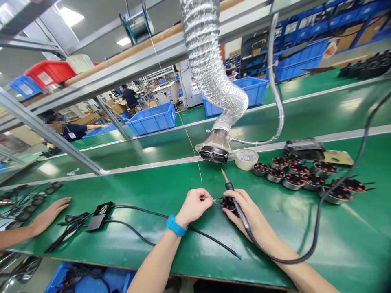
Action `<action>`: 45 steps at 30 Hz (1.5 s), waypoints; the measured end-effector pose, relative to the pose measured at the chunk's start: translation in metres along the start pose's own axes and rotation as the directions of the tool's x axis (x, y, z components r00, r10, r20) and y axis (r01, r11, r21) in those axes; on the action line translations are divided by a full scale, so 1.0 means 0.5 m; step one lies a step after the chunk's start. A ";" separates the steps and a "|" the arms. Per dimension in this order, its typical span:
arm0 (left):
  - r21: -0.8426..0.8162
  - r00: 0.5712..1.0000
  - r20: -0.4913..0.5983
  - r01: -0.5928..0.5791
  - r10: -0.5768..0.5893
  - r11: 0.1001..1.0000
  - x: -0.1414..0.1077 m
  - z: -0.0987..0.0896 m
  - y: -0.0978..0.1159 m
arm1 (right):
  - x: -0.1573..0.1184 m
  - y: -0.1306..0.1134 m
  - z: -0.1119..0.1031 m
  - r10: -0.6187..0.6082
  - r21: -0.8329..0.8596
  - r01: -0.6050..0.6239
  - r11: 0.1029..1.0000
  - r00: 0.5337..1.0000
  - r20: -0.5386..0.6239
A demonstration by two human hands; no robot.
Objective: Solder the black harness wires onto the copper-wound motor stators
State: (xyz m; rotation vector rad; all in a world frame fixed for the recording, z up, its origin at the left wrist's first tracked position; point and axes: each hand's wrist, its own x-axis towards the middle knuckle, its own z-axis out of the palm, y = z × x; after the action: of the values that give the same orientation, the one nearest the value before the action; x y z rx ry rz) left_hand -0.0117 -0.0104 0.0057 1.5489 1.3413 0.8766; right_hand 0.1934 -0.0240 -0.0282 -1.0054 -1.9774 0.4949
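My right hand is closed around a soldering iron, its tip pointing up and away. The same hand's fingers also hold a small round motor part with dark and copper-coloured windings. My left hand, with a blue band on the wrist, pinches thin wires at the left side of this motor part. A fine solder wire comes down from a spool overhead to my left fingers. A black cable passes under my left wrist, its stripped end near the bench's front.
Several motor parts stand at the right beside a tub. A fume extractor hose hangs ahead. Left lies an open black box with cables. Another person's hand rests at far left. The iron's cord loops right.
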 end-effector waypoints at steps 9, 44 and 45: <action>-0.026 0.965 0.259 0.034 -0.026 0.999 0.003 -0.022 -0.012 | -0.044 0.014 -0.054 0.009 -0.039 -0.013 0.999 0.994 -0.108; 0.246 0.737 0.600 0.200 -0.311 0.948 0.130 0.061 0.095 | -0.062 0.033 -0.046 0.037 0.099 -0.022 0.995 0.986 -0.160; 0.200 0.722 0.617 0.240 -0.313 0.950 0.128 0.058 0.093 | -0.062 0.034 -0.046 0.036 0.099 -0.021 0.995 0.987 -0.155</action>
State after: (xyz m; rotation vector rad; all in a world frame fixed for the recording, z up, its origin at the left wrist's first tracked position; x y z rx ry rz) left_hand 0.0426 0.0467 0.0364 1.4789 1.0653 0.0456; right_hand 0.2303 -0.0395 -0.0418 -0.9823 -1.7848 0.5070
